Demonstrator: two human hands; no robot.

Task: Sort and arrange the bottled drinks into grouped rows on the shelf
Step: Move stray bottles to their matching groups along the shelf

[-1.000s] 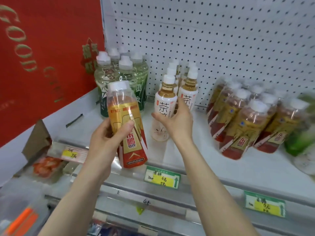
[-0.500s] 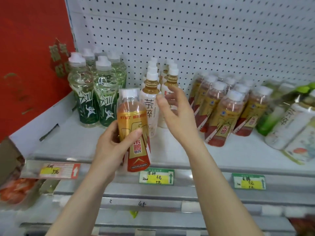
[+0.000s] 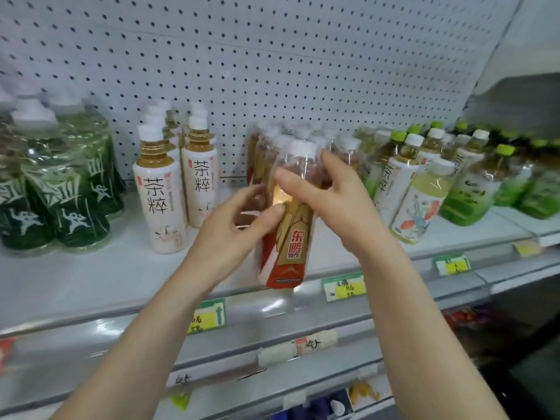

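At the shelf's (image 3: 91, 283) front edge, the red-gold bottle (image 3: 291, 247) now has both hands on it: left hand (image 3: 233, 228) wraps the middle, right hand (image 3: 330, 192), free a moment ago, grips near the cap. Matching bottles (image 3: 261, 153) sit at 12 o'clock, so it probably joins them next.

- The white shelf (image 3: 91, 277) carries price tags (image 3: 344, 287) on its front rail.
- Dark green bottles (image 3: 72, 213) stand at its left end.
- Next to them, white tea bottles (image 3: 160, 201) stand in two rows running back.
- Gold-and-red bottles (image 3: 257, 156) cluster mid-shelf.
- Pale flowered bottles (image 3: 421, 204) and green-labelled bottles (image 3: 466, 198) crowd the right.
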